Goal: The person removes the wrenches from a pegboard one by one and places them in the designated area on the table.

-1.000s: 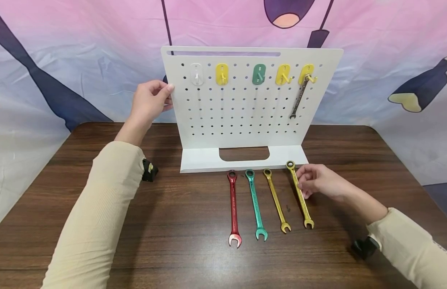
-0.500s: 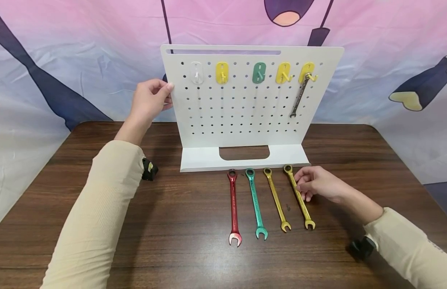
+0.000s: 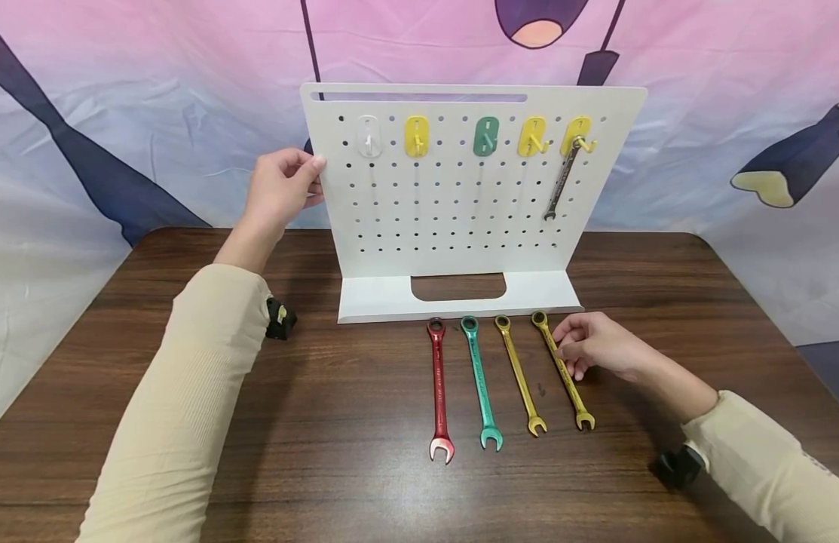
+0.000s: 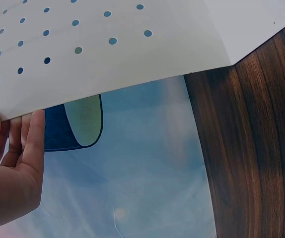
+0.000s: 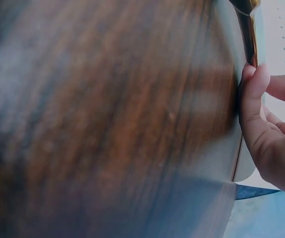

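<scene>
My left hand [image 3: 283,185] pinches the left edge of the upright white pegboard [image 3: 453,262], thumb in front and fingers behind, as the left wrist view also shows. At the right of a row of wrenches, my right hand [image 3: 605,347] pinches a gold combination wrench [image 3: 571,391] by its shaft. This wrench lies at a slant, ring end toward the board's base. Beside it lie another gold wrench [image 3: 520,373], a green wrench [image 3: 480,381] and a red wrench [image 3: 439,388]. The right wrist view shows thumb and finger at the wrench [image 5: 249,44].
Along the pegboard's top are a white hook [image 3: 368,137], a yellow hook [image 3: 416,137], a green hook [image 3: 486,137] and two more yellow ones. A small silver wrench [image 3: 563,181] hangs from the rightmost. The brown table [image 3: 338,467] meets a patterned cloth [image 3: 188,151] behind.
The right hand has shifted the rightmost gold wrench slightly; its ring end moved left and a little nearer, its open end slightly right. The left hand stays on the pegboard.
</scene>
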A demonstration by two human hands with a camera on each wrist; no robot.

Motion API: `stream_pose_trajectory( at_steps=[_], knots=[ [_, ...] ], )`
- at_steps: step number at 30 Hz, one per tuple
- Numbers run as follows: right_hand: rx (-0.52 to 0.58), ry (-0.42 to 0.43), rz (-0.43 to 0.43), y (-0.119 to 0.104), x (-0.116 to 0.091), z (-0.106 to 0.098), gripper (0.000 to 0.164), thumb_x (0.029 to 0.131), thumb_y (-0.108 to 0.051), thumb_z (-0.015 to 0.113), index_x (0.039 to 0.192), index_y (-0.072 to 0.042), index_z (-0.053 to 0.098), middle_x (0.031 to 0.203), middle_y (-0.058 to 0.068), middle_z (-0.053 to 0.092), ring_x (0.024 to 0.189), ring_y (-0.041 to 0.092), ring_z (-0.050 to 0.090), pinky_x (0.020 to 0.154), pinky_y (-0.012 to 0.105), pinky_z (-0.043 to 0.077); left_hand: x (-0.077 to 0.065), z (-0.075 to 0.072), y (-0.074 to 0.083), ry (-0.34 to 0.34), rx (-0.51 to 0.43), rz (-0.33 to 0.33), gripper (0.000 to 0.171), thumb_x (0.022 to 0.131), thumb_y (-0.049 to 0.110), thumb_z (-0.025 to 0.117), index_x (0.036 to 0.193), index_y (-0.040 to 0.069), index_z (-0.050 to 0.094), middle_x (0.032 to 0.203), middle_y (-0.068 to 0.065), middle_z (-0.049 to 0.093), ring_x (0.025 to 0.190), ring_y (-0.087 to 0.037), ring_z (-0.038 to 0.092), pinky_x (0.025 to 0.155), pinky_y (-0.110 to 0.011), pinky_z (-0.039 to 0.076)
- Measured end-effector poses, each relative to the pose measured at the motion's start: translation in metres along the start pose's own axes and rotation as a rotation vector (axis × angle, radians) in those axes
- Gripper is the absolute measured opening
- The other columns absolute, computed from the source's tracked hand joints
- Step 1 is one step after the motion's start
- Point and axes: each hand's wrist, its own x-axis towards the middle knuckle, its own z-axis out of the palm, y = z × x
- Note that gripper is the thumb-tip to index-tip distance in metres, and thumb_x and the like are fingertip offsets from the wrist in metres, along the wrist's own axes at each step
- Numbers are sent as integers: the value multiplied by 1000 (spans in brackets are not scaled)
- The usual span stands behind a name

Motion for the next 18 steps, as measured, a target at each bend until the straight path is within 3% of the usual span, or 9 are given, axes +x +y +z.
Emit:
stream_pose_trajectory(
  at_steps=[18],
  knots=[
    [19, 16, 27, -1, -2, -1, 23, 80, 10, 49, 101, 17, 43, 70, 13, 53, 56, 19, 57, 50, 35, 56, 0, 0, -1, 1, 3, -4, 27, 91, 30, 54, 94, 4, 59, 83, -3, 52, 73, -11, 56, 78, -26, 54]
  ],
)
